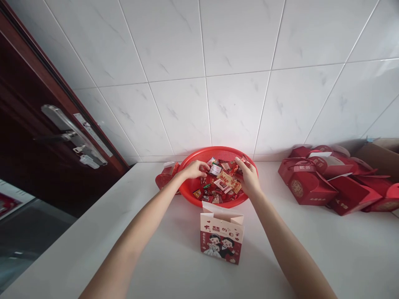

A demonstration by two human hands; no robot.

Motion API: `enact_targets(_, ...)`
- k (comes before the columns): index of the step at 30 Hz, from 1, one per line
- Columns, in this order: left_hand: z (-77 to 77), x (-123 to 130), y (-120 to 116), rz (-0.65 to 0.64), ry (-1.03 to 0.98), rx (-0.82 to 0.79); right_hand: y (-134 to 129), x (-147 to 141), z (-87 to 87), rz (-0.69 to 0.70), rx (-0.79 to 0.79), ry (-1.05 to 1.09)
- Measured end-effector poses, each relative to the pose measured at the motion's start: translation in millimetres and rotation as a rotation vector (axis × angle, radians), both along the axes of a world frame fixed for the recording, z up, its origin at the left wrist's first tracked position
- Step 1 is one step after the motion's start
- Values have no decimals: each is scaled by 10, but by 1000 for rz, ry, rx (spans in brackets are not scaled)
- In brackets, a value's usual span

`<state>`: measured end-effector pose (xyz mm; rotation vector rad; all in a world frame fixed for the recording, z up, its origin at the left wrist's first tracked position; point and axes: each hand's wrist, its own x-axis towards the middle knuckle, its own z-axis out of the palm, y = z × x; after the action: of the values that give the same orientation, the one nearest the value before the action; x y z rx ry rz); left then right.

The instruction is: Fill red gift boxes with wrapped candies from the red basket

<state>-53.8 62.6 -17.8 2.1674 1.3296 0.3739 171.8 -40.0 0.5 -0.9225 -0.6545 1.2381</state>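
Observation:
A red plastic basket (187,190) holds many small wrapped candies (229,182) in red, white and gold wrappers. My left hand (196,169) reaches over its left side, the fingers curled in at the candies; whatever they pinch is hidden. On the right side of the basket my right hand (248,176) dips in with bent fingers close together. Red wrappers show by its fingertips, but what it grips is unclear. In front of the basket, between my forearms, a paper gift box (222,238) with a cartoon bride and groom stands upright, its top open.
Several red gift boxes (311,189) are heaped at the right, beside a brown cardboard box (378,155). Another red box (166,176) sits left of the basket. The white table (174,257) meets a tiled wall (237,112); a dark red door (34,108) stands at left.

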Motion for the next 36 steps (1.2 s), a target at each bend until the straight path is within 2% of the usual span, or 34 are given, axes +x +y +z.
enact_targets(5, 6, 21, -45, 18, 196, 54, 10, 1, -1, -77, 28, 80)
enact_targets(12, 54, 72, 15, 22, 264, 124, 35, -1, -18, -159, 31, 112)
enact_targets(17, 79, 286, 196, -6, 269, 179, 52, 3, -25, -153, 35, 88)
enact_targets(22, 9, 565, 296, -80, 299, 179, 49, 15, -32, -141, 30, 81)
enact_targets(27, -11, 556, 246, -52, 449, 119, 43, 9, -23, -138, 20, 96)
enact_targets(32, 99, 532, 175, 6, 504, 123, 31, 2, 6, -148, 6, 104)
enact_targets(34, 148, 635, 132, -33, 467, 137, 22, 1, 17, -149, 21, 116)
enact_targets(36, 177, 786, 75, -123, 400, 133, 15, 0, 23, -148, 47, 123)
